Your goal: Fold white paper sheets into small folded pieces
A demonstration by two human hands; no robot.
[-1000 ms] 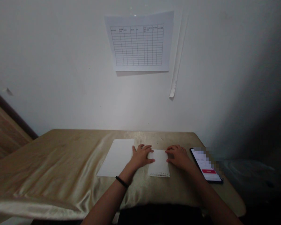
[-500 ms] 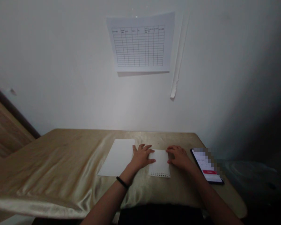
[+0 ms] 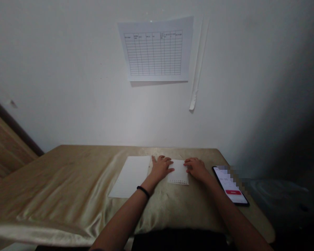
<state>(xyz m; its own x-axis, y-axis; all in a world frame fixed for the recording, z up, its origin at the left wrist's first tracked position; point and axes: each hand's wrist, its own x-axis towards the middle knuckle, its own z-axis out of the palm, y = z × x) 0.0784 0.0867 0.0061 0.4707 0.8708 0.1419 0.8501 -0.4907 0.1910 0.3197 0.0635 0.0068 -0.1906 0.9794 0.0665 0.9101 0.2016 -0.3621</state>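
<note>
A small folded sheet of loose-leaf paper [image 3: 178, 170] lies between my hands, with a row of punched holes along its near edge. My left hand [image 3: 161, 168] grips its left edge between thumb and fingers, and the outer fingers are spread. On the opposite side, my right hand [image 3: 197, 168] has thumb and fingertips on the right edge, with the fingers curled. To the left, a larger flat white sheet [image 3: 131, 176] rests on the cloth, its right edge close to my left hand.
A phone [image 3: 231, 186] with a lit screen lies to the right on the satin-covered table [image 3: 75, 181]. A printed chart [image 3: 154, 52] hangs on the wall behind, beside a pale strip [image 3: 196, 80]. Wooden furniture [image 3: 7, 139] stands at the far left.
Both hands and the folded sheet have shifted slightly away from me, toward the wall. The folded sheet now looks shorter. The larger sheet and the phone stay where they were.
</note>
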